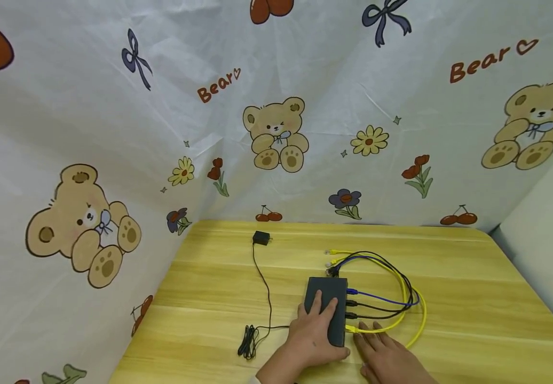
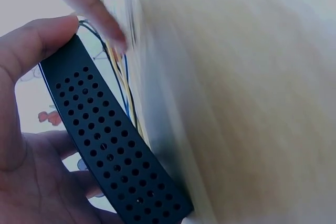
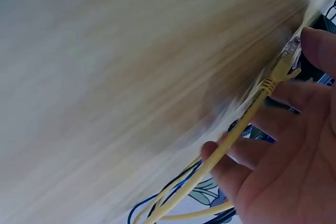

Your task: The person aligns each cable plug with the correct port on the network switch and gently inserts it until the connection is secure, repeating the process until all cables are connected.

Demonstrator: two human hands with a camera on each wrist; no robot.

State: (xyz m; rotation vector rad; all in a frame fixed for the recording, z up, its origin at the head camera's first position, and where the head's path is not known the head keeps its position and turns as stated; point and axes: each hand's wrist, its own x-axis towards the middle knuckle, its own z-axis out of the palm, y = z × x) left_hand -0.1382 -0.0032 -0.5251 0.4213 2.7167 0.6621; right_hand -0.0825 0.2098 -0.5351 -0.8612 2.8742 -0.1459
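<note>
A black network switch (image 1: 332, 286) lies on the table under my left hand (image 1: 316, 337), fingers spread over its top and thumb at its near corner. In the left wrist view my left thumb (image 2: 55, 32) presses the corner beside the perforated side (image 2: 107, 135). My right hand (image 1: 389, 357) is palm down to the right of the switch, fingers extended. In the right wrist view, a loose yellow Ethernet plug (image 3: 275, 74) with a clear tip lies between thumb and fingers. Another yellow plug (image 1: 352, 329) sits at the switch's right side, close to the right fingertips.
Blue (image 1: 377, 297) and black cables (image 1: 382, 308) leave the switch's right side and loop backward. Loose yellow connectors (image 1: 332, 252) lie behind it. To the left, a black power adapter (image 1: 261, 238) has a thin cord with a tied bundle (image 1: 247, 341). Bear-print cloth hangs behind.
</note>
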